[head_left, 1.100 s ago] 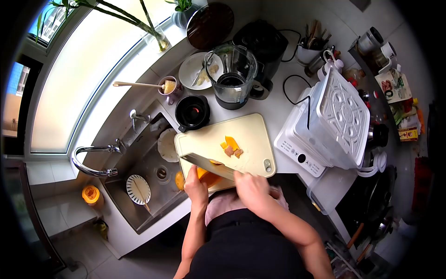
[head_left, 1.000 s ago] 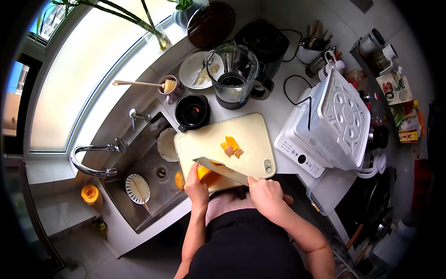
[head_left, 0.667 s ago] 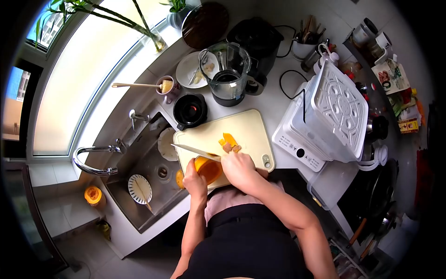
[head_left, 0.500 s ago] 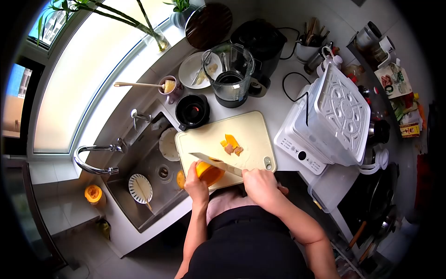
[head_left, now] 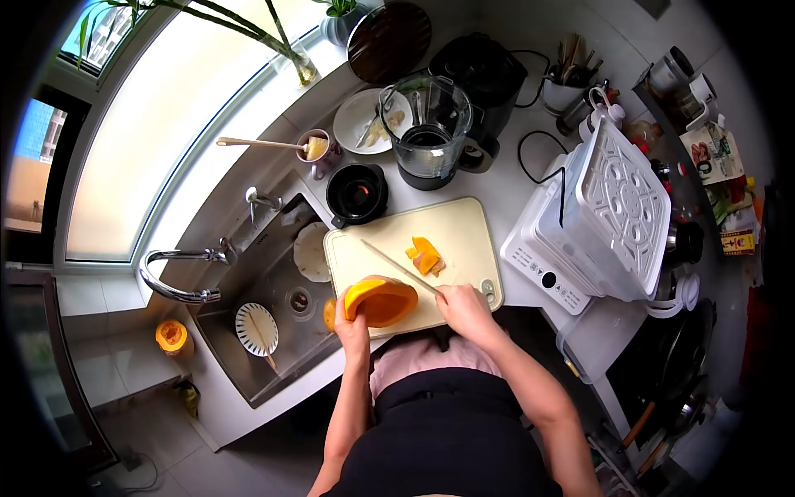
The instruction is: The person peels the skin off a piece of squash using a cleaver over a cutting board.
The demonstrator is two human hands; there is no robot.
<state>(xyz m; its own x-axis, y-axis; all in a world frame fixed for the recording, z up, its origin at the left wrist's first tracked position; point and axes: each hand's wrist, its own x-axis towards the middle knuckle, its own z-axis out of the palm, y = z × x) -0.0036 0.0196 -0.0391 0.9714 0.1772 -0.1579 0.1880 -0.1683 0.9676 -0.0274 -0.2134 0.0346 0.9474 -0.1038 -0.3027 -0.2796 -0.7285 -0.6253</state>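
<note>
An orange hollowed pumpkin piece (head_left: 385,302) is gripped by my left hand (head_left: 354,333) over the near left part of the cream cutting board (head_left: 455,224). My right hand (head_left: 468,313) is closed round the handle of a knife (head_left: 402,267). Its blade points up and left above the board, apart from the pumpkin piece. Small orange cut bits (head_left: 426,255) lie on the board beyond the knife. A rounded yellow-orange piece (head_left: 330,315) shows at the board's left edge, partly hidden by my left hand.
Left of the board is a sink (head_left: 273,377) holding a striped dish (head_left: 257,329). A black bowl (head_left: 357,194) and a blender jug (head_left: 426,132) stand behind the board. To the right sits a white appliance (head_left: 546,273). Another cut pumpkin piece (head_left: 171,335) is at far left.
The knife has come away from the pumpkin piece, which is now tilted with its hollow inside showing. The cut bits on the board sit closer together. The view has shifted slightly.
</note>
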